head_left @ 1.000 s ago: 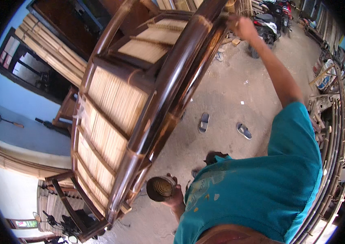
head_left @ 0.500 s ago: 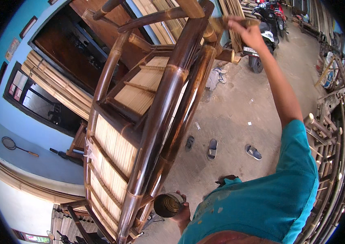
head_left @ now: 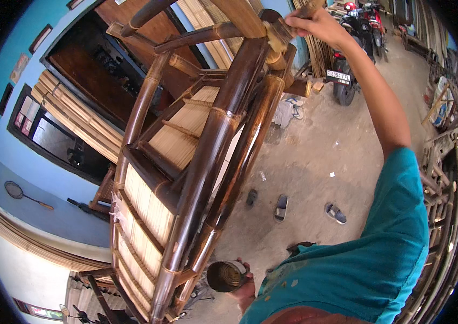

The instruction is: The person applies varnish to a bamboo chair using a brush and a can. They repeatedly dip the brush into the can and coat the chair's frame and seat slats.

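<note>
A large piece of bamboo furniture (head_left: 215, 146), dark brown and glossy with pale slatted panels, stands tilted across the middle of the picture. At its upper right end, my right hand (head_left: 315, 27) is closed round the handle of a paintbrush (head_left: 278, 33). The bristles touch the bamboo by the joint of the thick poles. Low in front of me, my left hand (head_left: 244, 286) grips an open tin can (head_left: 224, 276) from its right side. The can's mouth faces up and its ridged inner wall shows; what liquid it holds is hard to make out.
Sandals (head_left: 336, 213) lie on the concrete floor (head_left: 304, 162) to the right of the furniture. Motorbikes (head_left: 345, 81) are parked beyond. Bamboo poles (head_left: 450, 216) are stacked along the right side. Bundled slats (head_left: 77, 110) lean at the blue wall on the left.
My right hand with the paintbrush has moved left and up, bringing the bristles onto the furniture's end joint. My left hand keeps the can at nearly the same place.
</note>
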`<act>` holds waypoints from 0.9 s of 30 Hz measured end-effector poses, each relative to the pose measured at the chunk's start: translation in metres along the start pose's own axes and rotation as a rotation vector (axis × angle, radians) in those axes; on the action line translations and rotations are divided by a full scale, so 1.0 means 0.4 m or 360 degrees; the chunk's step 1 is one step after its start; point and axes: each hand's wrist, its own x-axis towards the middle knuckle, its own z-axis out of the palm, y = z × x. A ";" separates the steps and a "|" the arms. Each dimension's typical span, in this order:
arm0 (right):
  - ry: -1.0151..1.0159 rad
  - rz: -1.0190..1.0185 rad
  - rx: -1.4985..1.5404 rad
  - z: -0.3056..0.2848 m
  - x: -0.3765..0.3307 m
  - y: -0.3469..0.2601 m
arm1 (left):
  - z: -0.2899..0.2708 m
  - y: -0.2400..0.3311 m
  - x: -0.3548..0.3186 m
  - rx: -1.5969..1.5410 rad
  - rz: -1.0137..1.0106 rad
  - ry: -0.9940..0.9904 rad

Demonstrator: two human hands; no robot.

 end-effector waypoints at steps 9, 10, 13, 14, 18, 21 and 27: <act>0.0058 -0.0060 -0.0385 0.022 0.017 0.070 | 0.031 -0.020 0.018 -0.0084 -0.0144 0.0041; -0.0204 0.0045 -0.0236 0.079 -0.033 0.000 | 0.020 -0.019 0.009 -0.0115 -0.0093 -0.0008; 0.0131 -0.0217 -0.0049 0.116 -0.060 -0.012 | -0.017 -0.025 -0.005 -0.0167 -0.0076 -0.0121; 0.0333 -0.0494 -0.0223 0.100 -0.034 0.009 | -0.001 -0.038 0.005 -0.0182 -0.0102 -0.0145; -0.0199 -0.0197 -0.0854 0.281 -0.122 -0.203 | -0.041 -0.015 -0.022 -0.0103 -0.0071 -0.0256; -0.0568 -0.0529 -0.0651 0.415 -0.197 -0.288 | -0.061 -0.021 -0.036 -0.0242 -0.0067 -0.0252; -0.0271 0.0628 -0.0539 0.348 -0.028 -0.402 | -0.079 0.010 -0.095 -0.0176 0.0074 -0.0309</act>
